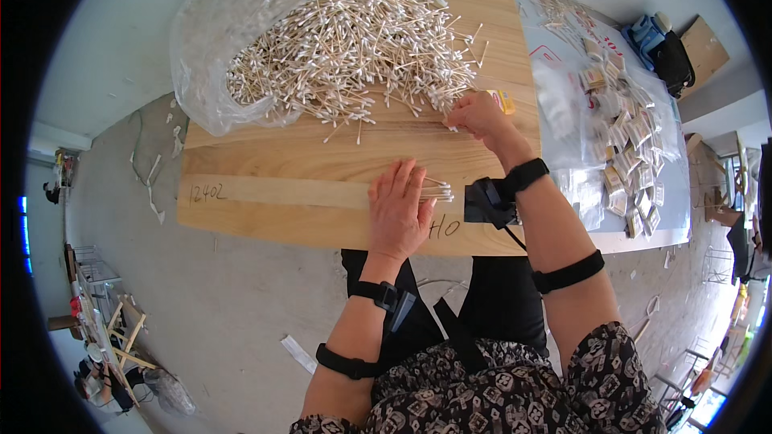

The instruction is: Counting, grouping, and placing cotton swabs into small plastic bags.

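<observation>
A large heap of cotton swabs [346,48] spills from a clear plastic bag [205,72] across the far part of the wooden table [273,169]. At the heap's near right edge, my right hand [480,116] has thumb and fingers pinched together on cotton swabs; how many is hidden. My left hand [398,209] lies flat near the table's front edge, fingers stretched out. A small row of cotton swabs [438,190] sticks out from under it, between thumb and forefinger, their white tips pointing right. The hand partly covers them.
Beside my right hand lies a small yellow packet [502,102]. A black flat piece [482,207] is under my right wrist device. On the grey surface to the right are plastic bags and many small packed boxes [635,145]. A blue and black bag [659,44] stands beyond.
</observation>
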A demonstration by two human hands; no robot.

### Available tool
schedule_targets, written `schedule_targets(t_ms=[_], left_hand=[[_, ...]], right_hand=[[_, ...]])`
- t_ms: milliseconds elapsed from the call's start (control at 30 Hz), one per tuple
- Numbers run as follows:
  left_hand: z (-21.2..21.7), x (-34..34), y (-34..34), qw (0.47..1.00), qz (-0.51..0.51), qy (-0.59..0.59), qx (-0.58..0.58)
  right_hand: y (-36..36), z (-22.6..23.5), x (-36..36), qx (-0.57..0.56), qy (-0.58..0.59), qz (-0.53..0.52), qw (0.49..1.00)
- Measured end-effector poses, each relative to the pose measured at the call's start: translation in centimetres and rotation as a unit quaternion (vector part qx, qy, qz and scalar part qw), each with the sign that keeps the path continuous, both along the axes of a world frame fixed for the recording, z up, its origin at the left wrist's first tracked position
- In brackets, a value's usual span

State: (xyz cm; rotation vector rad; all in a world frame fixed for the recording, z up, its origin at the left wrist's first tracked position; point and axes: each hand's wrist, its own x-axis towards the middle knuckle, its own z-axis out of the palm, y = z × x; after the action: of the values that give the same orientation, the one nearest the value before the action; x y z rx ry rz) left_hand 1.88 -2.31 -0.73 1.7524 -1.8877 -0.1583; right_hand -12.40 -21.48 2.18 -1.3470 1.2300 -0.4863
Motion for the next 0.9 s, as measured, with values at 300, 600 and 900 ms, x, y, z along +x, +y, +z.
schedule_targets(t_ms=[300, 600, 900], left_hand=[[-0.1, 0.0, -0.2, 1.0, 0.0, -0.001, -0.004], [-0.3, 0.1, 0.1, 1.0, 0.006, -0.006, 0.001], [-0.1, -0.1, -0.1, 1.0, 0.001, 0.005, -0.001]], right_hand=[[4.6, -0.8, -1.2, -0.257, 0.187, 0.148, 0.936], [5.7, 0.0, -0.1, -0.412, 0.169, 0.083, 0.892], [2.7, 0.0, 0.8, -0.308, 0.182, 0.094, 0.929]])
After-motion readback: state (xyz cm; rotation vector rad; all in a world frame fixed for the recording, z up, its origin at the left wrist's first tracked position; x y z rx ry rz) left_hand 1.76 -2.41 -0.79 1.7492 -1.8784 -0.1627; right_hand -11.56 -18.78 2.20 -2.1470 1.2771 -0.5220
